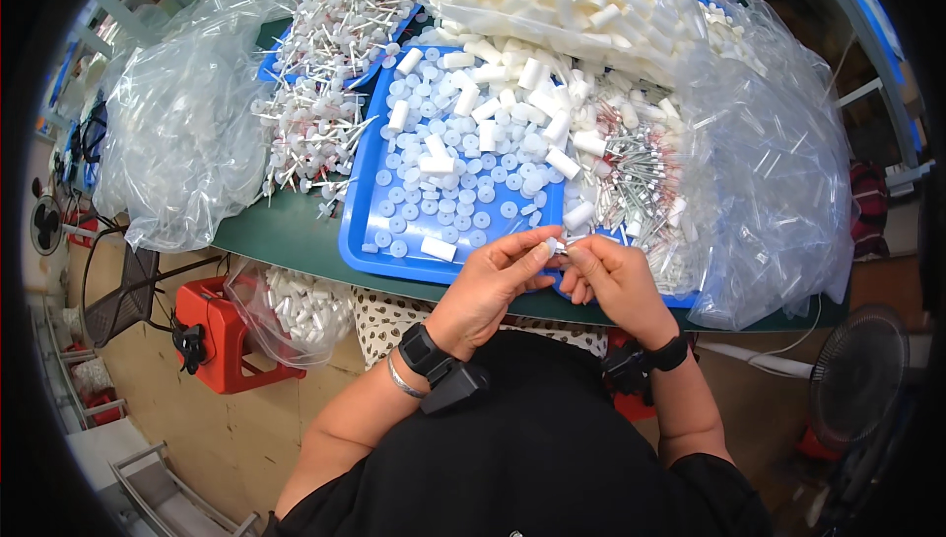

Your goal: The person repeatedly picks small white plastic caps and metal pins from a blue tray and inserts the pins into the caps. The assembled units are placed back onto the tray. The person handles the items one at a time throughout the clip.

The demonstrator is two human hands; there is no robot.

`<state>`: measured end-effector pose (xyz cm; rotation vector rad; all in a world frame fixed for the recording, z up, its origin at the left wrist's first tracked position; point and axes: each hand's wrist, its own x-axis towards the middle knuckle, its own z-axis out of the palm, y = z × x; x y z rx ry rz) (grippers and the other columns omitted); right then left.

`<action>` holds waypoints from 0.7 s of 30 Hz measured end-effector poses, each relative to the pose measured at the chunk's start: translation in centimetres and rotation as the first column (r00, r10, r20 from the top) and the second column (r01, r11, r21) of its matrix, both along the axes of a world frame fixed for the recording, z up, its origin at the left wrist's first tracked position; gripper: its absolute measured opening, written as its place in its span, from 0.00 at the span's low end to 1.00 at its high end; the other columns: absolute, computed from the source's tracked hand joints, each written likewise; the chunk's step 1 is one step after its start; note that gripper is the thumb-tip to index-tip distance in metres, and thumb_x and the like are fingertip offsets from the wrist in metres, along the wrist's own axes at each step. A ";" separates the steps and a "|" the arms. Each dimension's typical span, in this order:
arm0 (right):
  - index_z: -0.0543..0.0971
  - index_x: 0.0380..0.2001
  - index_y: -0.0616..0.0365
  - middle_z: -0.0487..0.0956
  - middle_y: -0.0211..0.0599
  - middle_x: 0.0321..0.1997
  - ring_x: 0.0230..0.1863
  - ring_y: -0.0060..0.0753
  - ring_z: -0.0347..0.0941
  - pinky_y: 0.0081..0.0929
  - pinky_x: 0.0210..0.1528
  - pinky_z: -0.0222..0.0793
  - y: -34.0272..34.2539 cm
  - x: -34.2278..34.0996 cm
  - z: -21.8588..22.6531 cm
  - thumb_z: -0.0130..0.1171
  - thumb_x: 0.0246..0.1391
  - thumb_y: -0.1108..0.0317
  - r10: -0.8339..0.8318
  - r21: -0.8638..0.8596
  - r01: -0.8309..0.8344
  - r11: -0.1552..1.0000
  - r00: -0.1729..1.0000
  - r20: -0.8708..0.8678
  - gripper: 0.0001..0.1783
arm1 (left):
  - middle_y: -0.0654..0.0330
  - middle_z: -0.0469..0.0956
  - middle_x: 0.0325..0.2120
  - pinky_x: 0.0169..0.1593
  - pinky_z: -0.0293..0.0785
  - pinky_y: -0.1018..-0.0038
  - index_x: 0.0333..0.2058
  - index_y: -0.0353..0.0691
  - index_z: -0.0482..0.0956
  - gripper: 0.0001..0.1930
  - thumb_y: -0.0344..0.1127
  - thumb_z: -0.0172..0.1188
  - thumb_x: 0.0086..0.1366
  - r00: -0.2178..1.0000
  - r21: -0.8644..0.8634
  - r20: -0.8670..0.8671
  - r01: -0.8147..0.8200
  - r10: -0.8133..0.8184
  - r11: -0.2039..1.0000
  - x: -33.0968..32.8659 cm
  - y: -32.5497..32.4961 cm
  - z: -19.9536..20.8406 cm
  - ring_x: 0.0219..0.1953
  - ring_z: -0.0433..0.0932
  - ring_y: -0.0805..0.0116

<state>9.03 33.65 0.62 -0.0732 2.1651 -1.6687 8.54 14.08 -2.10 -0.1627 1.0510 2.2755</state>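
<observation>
The left hand (498,276) and the right hand (616,281) meet just over the near edge of the blue tray (394,269), the fingers of each pinched narrow on a small pale part (559,246) between them. The part is too small here to tell its exact shape, or whether it is one piece or two being joined.

For fine fingertip work like this, the left fingers should serve as the steady clamp while the right fingers make the small adjustments. Keeping the ends in line matters more than force; a crooked push could bend or flip so slight a piece. Working low over the tray is sensible, though a dropped part could get lost among the white discs (507,209) and white tubes (439,249). The metal pins (631,177) heaped just beyond the right hand call for care, so that wrist should stay clear of them. The table (286,241) carries it all.
</observation>
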 end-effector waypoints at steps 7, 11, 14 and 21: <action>0.78 0.43 0.59 0.81 0.42 0.27 0.26 0.45 0.79 0.32 0.29 0.73 2.2 -1.6 0.8 0.59 0.58 0.65 0.121 0.532 0.203 0.822 0.850 -0.512 0.12 | 0.63 0.79 0.37 0.41 0.76 0.80 0.52 0.36 0.73 0.16 0.36 0.57 0.69 0.856 0.109 -0.068 -0.505 0.513 0.856 -5.9 -8.8 0.7 0.39 0.77 0.73; 0.78 0.40 0.59 0.80 0.42 0.32 0.32 0.48 0.78 0.37 0.33 0.73 4.7 -3.6 0.1 0.61 0.55 0.66 0.183 0.633 0.371 0.680 0.749 -0.636 0.11 | 0.48 0.75 0.50 0.50 0.77 0.73 0.50 0.28 0.70 0.20 0.40 0.57 0.68 0.786 0.238 0.046 -0.608 0.617 0.757 -9.6 -15.6 2.3 0.46 0.78 0.65; 0.77 0.35 0.58 0.78 0.42 0.32 0.33 0.47 0.76 0.40 0.34 0.71 4.9 -4.5 -0.6 0.62 0.52 0.67 0.253 0.719 0.410 0.560 0.742 -0.620 0.09 | 0.50 0.76 0.50 0.50 0.76 0.72 0.48 0.30 0.74 0.17 0.38 0.58 0.68 0.815 0.026 -0.202 -0.549 0.543 0.835 -9.4 -13.3 2.0 0.45 0.78 0.66; 0.76 0.29 0.59 0.75 0.42 0.30 0.32 0.49 0.75 0.40 0.33 0.70 5.2 -4.6 -2.1 0.63 0.49 0.69 0.216 0.732 0.361 0.578 0.797 -0.563 0.07 | 0.52 0.77 0.45 0.54 0.69 0.64 0.44 0.36 0.79 0.15 0.26 0.63 0.56 0.500 -0.694 -0.715 -0.595 -0.488 0.406 -4.5 -4.0 -1.7 0.49 0.73 0.52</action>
